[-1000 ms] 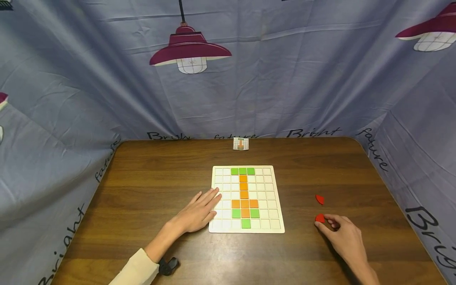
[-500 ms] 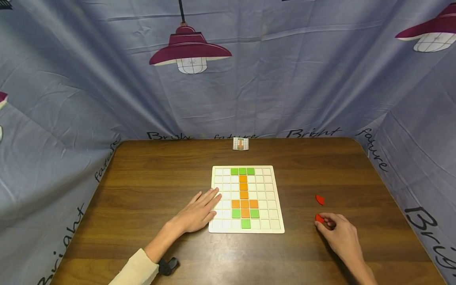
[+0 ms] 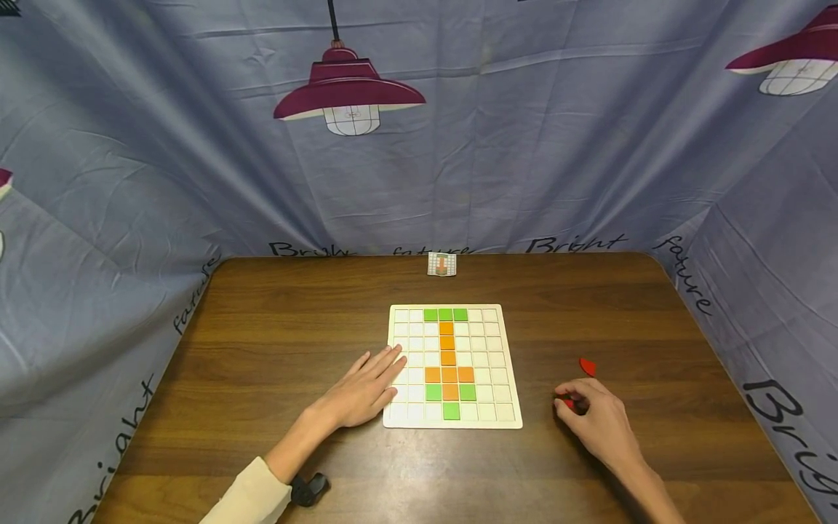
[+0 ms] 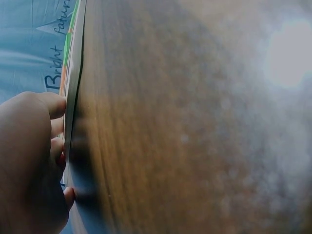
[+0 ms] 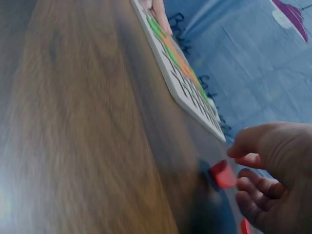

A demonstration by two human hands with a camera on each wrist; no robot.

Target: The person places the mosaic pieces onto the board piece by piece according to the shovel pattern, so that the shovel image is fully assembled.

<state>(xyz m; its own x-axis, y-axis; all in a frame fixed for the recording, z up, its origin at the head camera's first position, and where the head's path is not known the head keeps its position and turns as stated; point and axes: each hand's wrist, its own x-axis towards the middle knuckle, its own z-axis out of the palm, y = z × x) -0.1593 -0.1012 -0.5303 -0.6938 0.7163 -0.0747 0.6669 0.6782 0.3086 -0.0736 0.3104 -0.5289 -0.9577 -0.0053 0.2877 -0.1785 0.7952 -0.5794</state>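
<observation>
A white grid board lies on the table with green and orange square tiles in several of its cells. My left hand rests flat on the board's left edge, fingers spread; the left wrist view shows its fingertips along that edge. To the right of the board, my right hand has thumb and fingers curled around a small red piece, mostly hidden from above. The right wrist view shows this red piece tilted at the fingertips. A second red piece, with a pointed tip, lies just beyond that hand.
A small card printed with a similar grid pattern lies at the table's back edge. Brown wooden table top surrounds the board. A grey-blue curtain with lamp prints hangs behind and at the sides.
My right hand has moved left toward the board, and the red piece has moved with it. The left hand, the board and the other red piece stay where they were.
</observation>
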